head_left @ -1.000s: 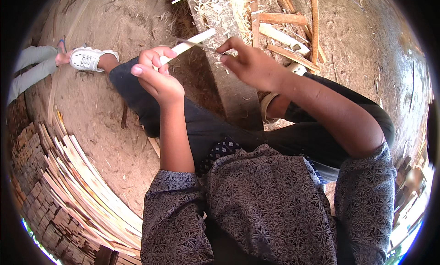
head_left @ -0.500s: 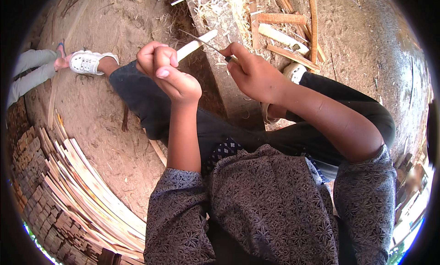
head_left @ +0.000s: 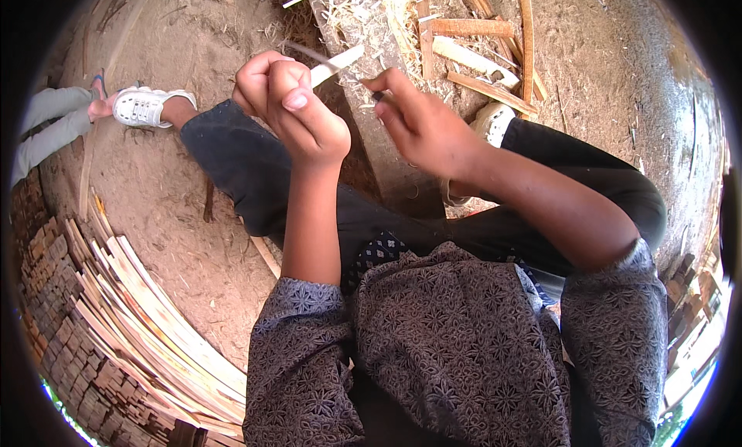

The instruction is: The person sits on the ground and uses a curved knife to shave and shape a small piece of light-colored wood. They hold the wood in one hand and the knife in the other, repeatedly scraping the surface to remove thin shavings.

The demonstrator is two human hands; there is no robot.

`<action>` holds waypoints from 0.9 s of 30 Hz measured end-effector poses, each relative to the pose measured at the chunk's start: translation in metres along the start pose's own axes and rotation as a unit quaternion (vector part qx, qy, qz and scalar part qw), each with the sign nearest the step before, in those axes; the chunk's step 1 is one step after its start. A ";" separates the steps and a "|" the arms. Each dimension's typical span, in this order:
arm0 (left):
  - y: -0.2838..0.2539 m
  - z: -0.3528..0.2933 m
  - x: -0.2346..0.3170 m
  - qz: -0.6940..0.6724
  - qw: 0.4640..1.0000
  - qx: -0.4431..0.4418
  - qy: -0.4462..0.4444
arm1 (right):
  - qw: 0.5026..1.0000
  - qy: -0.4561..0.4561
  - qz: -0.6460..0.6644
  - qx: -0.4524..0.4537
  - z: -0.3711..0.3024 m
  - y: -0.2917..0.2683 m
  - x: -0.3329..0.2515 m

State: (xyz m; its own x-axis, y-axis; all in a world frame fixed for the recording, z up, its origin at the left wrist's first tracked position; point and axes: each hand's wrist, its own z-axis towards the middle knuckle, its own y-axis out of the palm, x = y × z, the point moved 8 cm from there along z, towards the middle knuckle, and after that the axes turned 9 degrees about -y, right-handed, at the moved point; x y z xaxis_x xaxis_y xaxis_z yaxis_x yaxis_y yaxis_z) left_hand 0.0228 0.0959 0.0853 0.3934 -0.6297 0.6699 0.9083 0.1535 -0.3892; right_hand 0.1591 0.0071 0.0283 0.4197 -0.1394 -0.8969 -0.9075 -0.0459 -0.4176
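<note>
A pale wooden strip (head_left: 335, 66) is gripped in my left hand (head_left: 294, 110), its far end jutting out to the upper right. My right hand (head_left: 425, 122) is closed round the handle of a knife, most of which my fingers hide. The thin knife blade (head_left: 311, 53), smeared by motion, lies across the strip just beyond my left fingers. Below both hands is a wooden plank (head_left: 379, 126), with curled wood shavings (head_left: 386, 14) heaped on its far part.
Several wooden pieces (head_left: 473, 29) lie on the ground at the upper right. Long pale strips (head_left: 147, 292) and stacked blocks (head_left: 73, 346) fill the lower left. My white shoes (head_left: 141, 107) rest either side of the plank. Another person's legs (head_left: 58, 110) show at the far left.
My left hand has shifted slightly right and turned a little. The knife has moved slightly up and left along the strip, its blade now blurred.
</note>
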 end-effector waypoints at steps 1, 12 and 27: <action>0.002 -0.001 -0.001 -0.006 1.000 -0.008 0.000 | 0.999 0.041 -0.027 -0.004 0.002 -0.002 0.029; 0.007 -0.019 0.000 -0.131 0.987 -0.061 -0.065 | 0.998 -0.009 -0.055 -0.026 0.015 -0.019 -0.002; 0.012 -0.015 0.009 -0.129 0.989 -0.064 -0.042 | 0.992 0.086 -0.074 -0.052 0.039 -0.027 0.062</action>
State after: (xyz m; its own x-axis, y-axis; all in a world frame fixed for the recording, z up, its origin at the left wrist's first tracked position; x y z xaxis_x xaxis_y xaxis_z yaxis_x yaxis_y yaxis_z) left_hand 0.0348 0.0805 0.0774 0.1662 -0.5697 0.8049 0.9567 -0.1045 -0.2715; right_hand 0.2104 0.0385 -0.0212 0.5477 -0.2906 -0.7846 -0.8366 -0.1796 -0.5175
